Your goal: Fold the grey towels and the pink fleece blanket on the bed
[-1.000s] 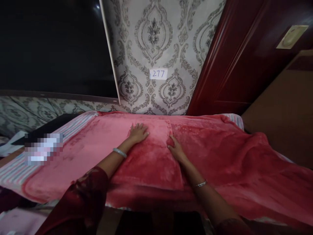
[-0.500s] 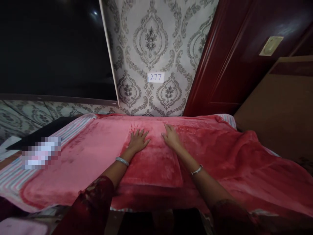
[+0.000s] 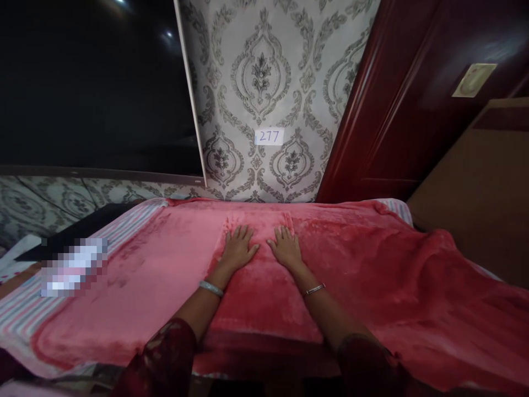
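Observation:
A plush pink-red blanket [image 3: 165, 259] with a striped border lies spread out in front of me. In its middle is a rectangular plush panel [image 3: 264, 298] of the same red; whether it is a separate piece or part of the blanket, I cannot tell. My left hand [image 3: 238, 249] rests flat on the far left part of this panel, fingers spread. Flat near the panel's far right edge lies my right hand [image 3: 286, 248], its fingers pointing away from me. The hands are a short gap apart, and neither grips anything.
Behind the blanket rises a patterned wall with a paper label [image 3: 269, 136] reading 277. A large dark screen [image 3: 95, 94] stands at the left. To the right are a dark red wooden panel [image 3: 397, 110] and a brown board-like surface [image 3: 479, 182]. A blurred-out item [image 3: 74, 267] lies on the striped border.
My right hand has come toward me a little, from the panel's far edge, and now lies flatter. My left hand stays on the panel. The view has shifted slightly.

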Tool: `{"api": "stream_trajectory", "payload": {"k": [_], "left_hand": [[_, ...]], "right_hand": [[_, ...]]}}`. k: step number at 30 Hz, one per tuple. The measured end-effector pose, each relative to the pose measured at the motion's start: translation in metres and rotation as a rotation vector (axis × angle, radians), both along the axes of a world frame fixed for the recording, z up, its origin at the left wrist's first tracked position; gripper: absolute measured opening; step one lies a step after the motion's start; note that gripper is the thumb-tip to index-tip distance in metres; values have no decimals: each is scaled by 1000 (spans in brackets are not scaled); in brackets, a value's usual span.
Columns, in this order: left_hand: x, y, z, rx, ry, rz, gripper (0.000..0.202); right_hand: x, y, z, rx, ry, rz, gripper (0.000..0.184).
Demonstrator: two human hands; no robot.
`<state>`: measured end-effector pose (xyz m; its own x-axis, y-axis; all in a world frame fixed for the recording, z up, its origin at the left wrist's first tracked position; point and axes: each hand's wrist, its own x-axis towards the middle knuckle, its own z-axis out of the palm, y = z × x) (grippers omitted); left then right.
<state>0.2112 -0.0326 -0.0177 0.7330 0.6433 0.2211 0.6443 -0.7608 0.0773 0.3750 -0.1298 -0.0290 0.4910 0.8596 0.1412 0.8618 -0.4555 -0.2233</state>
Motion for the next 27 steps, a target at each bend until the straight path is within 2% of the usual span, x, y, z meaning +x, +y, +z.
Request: {"api": "stream_trajectory", "payload": {"k": [4,7,9,11,13,16,20,22,24,27], "left_hand": [[0,2,-3,1,-14,24,59],[2,3,-6,3,0,-1,56],[2,4,-7,16,-8,-2,55],[3,4,-7,24,-8,1,54],[4,4,-7,26,4,0,54],[4,3,-9,26,15,-3,56],[2,6,-10,-22,13,-4,57],[3,14,-4,-95,17,-27,56],[6,28,9,-147,-8,-33,53],[19,54,32,-135,-68,75,52]], "right_hand": [[-5,13,18,-39,9,17,62],[-14,32,30,-13,-20,179,55],[-18,45,32,-13,-26,290,54],[-19,52,28,-32,-20,316,53],[-16,54,20,-33,-16,265,54],[-6,47,8,-16,-2,111,61],[8,39,9,-44,19,-36,67],[12,42,19,-41,16,-29,64],[14,52,32,-6,-1,20,58],[10,76,47,51,-22,102,54]]}}
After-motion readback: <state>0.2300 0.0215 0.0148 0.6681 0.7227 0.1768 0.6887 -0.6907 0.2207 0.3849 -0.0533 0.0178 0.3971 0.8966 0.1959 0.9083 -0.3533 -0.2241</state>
